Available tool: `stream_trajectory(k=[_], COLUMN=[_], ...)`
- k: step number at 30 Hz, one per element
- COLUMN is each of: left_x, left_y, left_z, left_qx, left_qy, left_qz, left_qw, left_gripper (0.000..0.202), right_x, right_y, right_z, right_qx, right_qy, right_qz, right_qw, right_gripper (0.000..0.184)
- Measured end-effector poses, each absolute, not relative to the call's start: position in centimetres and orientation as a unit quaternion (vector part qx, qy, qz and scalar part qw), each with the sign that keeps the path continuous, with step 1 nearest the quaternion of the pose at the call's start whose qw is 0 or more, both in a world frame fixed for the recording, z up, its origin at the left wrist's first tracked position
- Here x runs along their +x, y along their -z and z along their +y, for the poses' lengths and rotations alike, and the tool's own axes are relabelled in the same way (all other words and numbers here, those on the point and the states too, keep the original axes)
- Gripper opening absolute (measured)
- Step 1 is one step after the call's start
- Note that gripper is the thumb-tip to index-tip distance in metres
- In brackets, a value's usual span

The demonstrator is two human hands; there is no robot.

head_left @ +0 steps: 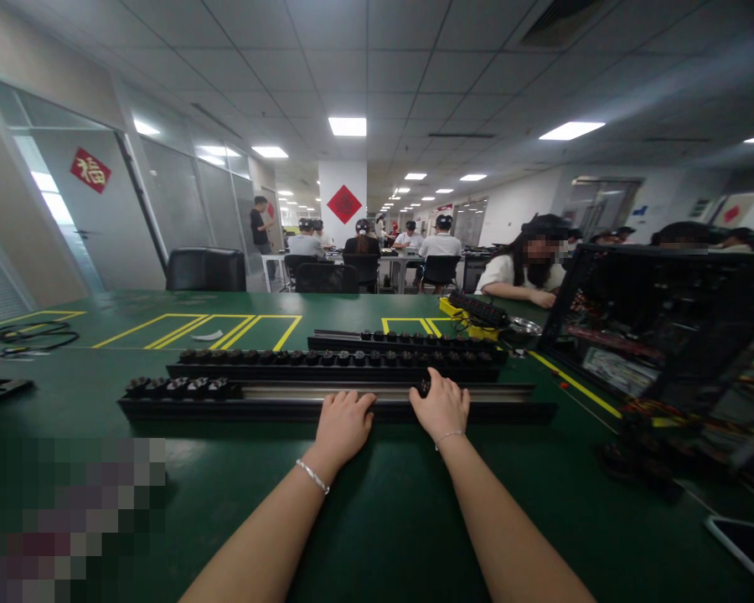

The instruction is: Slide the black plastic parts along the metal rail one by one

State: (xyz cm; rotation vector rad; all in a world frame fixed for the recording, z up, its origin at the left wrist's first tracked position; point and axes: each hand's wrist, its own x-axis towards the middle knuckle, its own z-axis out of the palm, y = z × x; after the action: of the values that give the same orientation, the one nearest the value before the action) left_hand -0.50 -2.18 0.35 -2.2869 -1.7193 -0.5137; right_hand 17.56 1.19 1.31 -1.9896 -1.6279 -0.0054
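My left hand [344, 429] grips the front edge of the nearest long black rail [276, 408], its fingers curled over the channel. On the same rail, further right, my right hand [441, 407] pinches a small round black part [423, 385] between thumb and fingers. Most of that part is hidden by the fingers. A group of similar black knob-like parts [177, 387] sits at the rail's left end, while a bare metallic groove runs along its middle. Behind it lies a second rail [226, 371] lined with several such parts.
A shorter rail [336, 341] lies further back. On the right stands an opened black computer case [641, 310] with loose cables. Yellow trays [481, 332] are near it, and a co-worker [528, 260] sits behind. A dark cable [38, 332] lies at far left on the green table [239, 502].
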Motion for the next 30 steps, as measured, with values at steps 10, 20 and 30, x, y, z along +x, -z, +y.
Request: stream_trajectory(k=[10, 20, 30], left_x=[-0.5, -0.4, -0.3], left_y=[-0.3, -0.5, -0.9], left_z=[-2.2, -2.2, -2.5], left_qx=[-0.78, -0.78, -0.779], left_qy=[0.174, 0.172, 0.168], left_qz=[-0.59, -0.591, -0.596], left_qw=[0.116, 0.111, 0.098], left_gripper=[0.029, 0.03, 0.029], right_x=[18.1, 19.1, 19.9], right_y=[-1.1, -1.6, -1.3], right_z=[1.6, 1.6, 1.4], right_qx=[-0.743, -0.763, -0.749], right_qy=[0.001, -0.012, -0.002], right_qz=[-0.589, -0.58, -0.592], right_qw=[0.318, 0.284, 0.298], right_gripper=[0.054, 0.057, 0.053])
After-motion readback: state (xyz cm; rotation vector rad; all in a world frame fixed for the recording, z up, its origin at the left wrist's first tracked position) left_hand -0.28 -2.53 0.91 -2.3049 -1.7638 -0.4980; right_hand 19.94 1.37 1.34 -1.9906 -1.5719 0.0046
